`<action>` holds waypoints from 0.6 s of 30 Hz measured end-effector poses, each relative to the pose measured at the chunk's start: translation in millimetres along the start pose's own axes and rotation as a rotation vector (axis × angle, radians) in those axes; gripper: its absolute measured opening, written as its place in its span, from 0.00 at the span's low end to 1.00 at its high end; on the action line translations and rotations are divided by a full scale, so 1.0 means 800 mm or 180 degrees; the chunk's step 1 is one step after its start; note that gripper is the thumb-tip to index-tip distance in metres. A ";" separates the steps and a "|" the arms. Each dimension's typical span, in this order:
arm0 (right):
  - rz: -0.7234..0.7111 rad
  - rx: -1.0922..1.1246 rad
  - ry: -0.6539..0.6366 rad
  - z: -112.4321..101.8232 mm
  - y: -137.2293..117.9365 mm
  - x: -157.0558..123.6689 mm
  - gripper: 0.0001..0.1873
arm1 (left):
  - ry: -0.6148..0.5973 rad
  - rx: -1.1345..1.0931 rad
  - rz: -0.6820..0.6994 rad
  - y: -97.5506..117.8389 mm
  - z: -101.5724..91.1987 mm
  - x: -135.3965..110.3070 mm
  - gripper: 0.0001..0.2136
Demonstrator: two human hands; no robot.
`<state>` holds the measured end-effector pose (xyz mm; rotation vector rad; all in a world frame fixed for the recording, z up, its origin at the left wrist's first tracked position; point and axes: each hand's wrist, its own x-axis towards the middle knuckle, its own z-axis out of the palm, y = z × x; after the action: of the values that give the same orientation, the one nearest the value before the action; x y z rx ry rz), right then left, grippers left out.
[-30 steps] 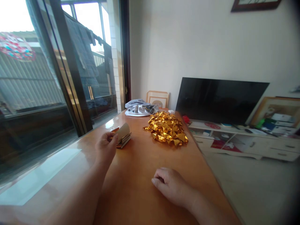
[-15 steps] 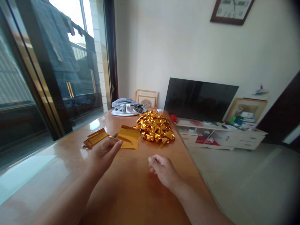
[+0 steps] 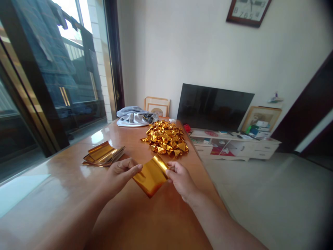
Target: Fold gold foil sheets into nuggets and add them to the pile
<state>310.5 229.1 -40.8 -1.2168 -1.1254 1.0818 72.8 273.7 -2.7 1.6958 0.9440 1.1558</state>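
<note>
A single sheet of shiny gold foil paper [image 3: 151,178] is stretched between my two hands above the table. My left hand [image 3: 123,173] pinches its left edge between thumb and fingers. On the opposite edge, my right hand [image 3: 180,178] grips the sheet, which curls upward there. Left of the sheet lies a stack of flat gold foil sheets [image 3: 101,152], its top one curled. Beyond my hands rises a heap of folded gold foil pieces [image 3: 166,139], pointed and crumpled in shape.
The glossy brown wooden table [image 3: 145,225] ends on the right above the tiled floor. Grey and white cloth [image 3: 134,118] lies at its far end, near framed pictures [image 3: 157,106]. A television [image 3: 214,107] stands on a low white cabinet [image 3: 257,149]. Sliding glass doors are at left.
My left hand has brought the gold foil sheet away from the stack, nearer and rightward. My right hand, closed apart from it before, now grips its right edge. The view has shifted slightly right.
</note>
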 end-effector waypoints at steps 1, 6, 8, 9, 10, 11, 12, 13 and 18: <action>-0.0054 -0.0089 -0.0059 0.000 0.002 0.001 0.19 | -0.0057 -0.0003 -0.0008 -0.001 0.000 0.001 0.19; -0.0269 -0.0748 -0.0054 -0.005 0.020 0.006 0.21 | -0.0247 0.0312 0.0186 -0.022 0.001 0.008 0.10; -0.0294 -0.0938 -0.0002 -0.009 0.026 0.010 0.23 | -0.0342 0.0806 0.0264 -0.034 0.001 0.011 0.07; -0.0283 -0.1018 0.0021 -0.011 0.029 0.011 0.23 | -0.0416 0.1034 0.0319 -0.038 0.001 0.012 0.07; -0.0262 -0.1097 0.0045 -0.013 0.031 0.013 0.24 | -0.0482 0.1248 0.0389 -0.041 0.001 0.013 0.07; -0.0241 -0.1181 0.0064 -0.015 0.033 0.014 0.25 | -0.0539 0.1444 0.0475 -0.042 0.001 0.013 0.07; -0.0225 -0.1267 0.0077 -0.017 0.034 0.015 0.26 | -0.0574 0.1634 0.0571 -0.040 0.001 0.012 0.08; -0.0220 -0.1345 0.0093 -0.019 0.034 0.015 0.27 | -0.0591 0.1833 0.0669 -0.037 0.002 0.011 0.08; -0.0271 -0.1494 0.0056 -0.022 0.033 0.012 0.35 | -0.0860 0.2601 0.0978 -0.012 0.008 0.003 0.09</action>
<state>328.9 238.1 -66.7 -1.5189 -1.4545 0.7604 78.7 277.4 -12.3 2.6488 1.0818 0.7136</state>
